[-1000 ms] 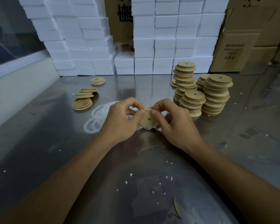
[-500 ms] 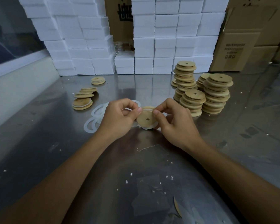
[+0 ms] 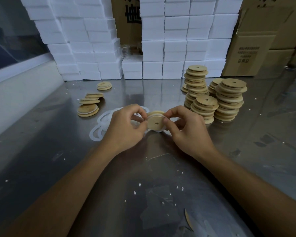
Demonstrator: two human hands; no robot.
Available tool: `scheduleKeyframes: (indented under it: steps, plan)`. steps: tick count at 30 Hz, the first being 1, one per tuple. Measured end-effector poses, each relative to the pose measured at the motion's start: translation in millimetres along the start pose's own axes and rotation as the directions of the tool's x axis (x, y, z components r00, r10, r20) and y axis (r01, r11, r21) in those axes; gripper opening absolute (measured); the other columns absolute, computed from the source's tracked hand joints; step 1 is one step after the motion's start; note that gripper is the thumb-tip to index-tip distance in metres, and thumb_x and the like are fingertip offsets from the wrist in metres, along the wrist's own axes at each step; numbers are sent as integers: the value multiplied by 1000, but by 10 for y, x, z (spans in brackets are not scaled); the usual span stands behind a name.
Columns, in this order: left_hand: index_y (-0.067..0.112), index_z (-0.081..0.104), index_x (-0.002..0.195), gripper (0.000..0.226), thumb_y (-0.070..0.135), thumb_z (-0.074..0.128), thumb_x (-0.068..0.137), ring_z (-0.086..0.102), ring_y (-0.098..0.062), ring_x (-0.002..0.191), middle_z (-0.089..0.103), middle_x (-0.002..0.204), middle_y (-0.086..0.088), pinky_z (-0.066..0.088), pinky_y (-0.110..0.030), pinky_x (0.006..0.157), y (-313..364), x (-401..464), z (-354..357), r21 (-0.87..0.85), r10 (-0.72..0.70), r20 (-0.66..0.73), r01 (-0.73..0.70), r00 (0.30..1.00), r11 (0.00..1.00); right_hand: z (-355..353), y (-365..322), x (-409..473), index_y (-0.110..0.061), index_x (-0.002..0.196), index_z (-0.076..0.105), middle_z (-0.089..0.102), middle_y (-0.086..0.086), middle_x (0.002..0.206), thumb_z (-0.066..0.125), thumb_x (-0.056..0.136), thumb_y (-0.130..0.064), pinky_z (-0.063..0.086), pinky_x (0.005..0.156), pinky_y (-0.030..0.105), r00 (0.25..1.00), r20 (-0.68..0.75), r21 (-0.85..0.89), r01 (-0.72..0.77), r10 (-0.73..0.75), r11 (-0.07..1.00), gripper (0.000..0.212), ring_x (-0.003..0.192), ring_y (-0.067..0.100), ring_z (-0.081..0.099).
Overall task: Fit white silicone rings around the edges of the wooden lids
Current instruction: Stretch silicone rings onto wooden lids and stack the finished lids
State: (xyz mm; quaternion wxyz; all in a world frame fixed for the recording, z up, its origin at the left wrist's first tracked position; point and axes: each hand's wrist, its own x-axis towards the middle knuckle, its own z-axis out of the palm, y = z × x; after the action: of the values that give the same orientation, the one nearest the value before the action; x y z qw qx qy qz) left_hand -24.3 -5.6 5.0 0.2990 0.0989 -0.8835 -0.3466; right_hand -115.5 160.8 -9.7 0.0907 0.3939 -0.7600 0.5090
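— From the head view, what has the person got hold of?

— One wooden lid, held on edge just above the steel table, its flat face with the small centre hole turned toward us. The left hand pinches its left rim with curled thumb and fingers; the right hand pinches the right rim the same way, thumb on the near face.

— And the ring?

— A white silicone ring shows as a pale band round the lid's far and lower edge. (Whether it sits fully in the groove I cannot tell; the fingers hide part of it.)

— How would you say these things handle?

— The lid looks light, stiff and dry, so a rim pinch should hold it well. The ring looks thin, soft and stretchy, likely to roll or spring off, so I'd take it at the edge and work round with the thumbs.

— Where's the rest?

— Loose rings lie flat just left of the hands, bare lids are stacked to the right, a few lids sit to the left, and white foam boxes stand behind.
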Motion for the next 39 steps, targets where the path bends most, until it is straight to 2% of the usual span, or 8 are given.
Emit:
scheduleKeyframes:
  steps: [6,9,13,21,25,28,33,39]
  plan:
    - [30,59,85,15,24,73,87,64,-4,87,65,91,14,51,-16,71,114,-38,96,13,155,-13,-155,988,988,-3,-52,-11,-13,100,68,73,-5,95,68,92,-15,55,69,17,996,-23,-66,89,-91,994,8,78,4,70]
    - [25,62,82,12,19,71,87,63,4,87,64,87,16,52,-14,70,114,-32,96,-11,132,-40,-132,990,991,5,-60,-11,-10,99,69,73,-3,98,70,91,-14,57,71,22,997,-40,-49,61,-63,997,9,80,5,70]
    - [24,60,80,16,14,71,87,63,-8,90,67,89,8,48,-18,72,103,-28,77,11,94,-43,-94,995,996,13,-67,-10,-8,97,72,74,-3,93,70,89,-9,56,71,24,998,-34,-65,54,-57,996,8,77,5,68]
    - [22,62,81,15,13,72,86,63,-4,92,67,90,11,51,-19,78,71,-20,73,-22,56,-9,-56,998,998,-17,-73,4,-10,89,73,73,-1,81,72,85,-2,55,72,33,998,-12,-95,68,-69,993,10,74,10,66]
    - [29,59,77,22,14,72,86,62,1,92,68,90,15,46,-12,75,69,-12,75,-13,43,-5,-43,999,999,-64,-78,32,-11,89,74,73,-1,80,70,83,2,54,69,36,993,13,-174,121,-120,977,14,73,12,66]
    - [32,57,75,26,14,72,86,63,-2,92,68,92,14,46,-14,75,65,-11,67,-12,37,-3,-37,999,999,-90,-79,54,-11,91,75,74,0,83,70,84,1,56,69,36,988,62,-210,153,-143,966,14,74,11,66]
    - [26,61,77,22,10,73,84,66,-7,89,70,90,8,56,-27,83,37,0,51,-78,29,-16,-31,999,997,-62,-57,32,-16,91,75,74,-7,84,74,86,-16,58,71,30,998,28,-135,62,-59,989,5,75,5,68]
    - [27,61,75,25,6,74,82,68,-5,86,71,87,9,58,-28,83,-9,15,20,-120,35,-21,-37,999,992,-44,-62,21,-12,94,75,75,-5,86,73,88,-17,58,72,22,1000,23,-101,15,-13,995,8,78,2,68]
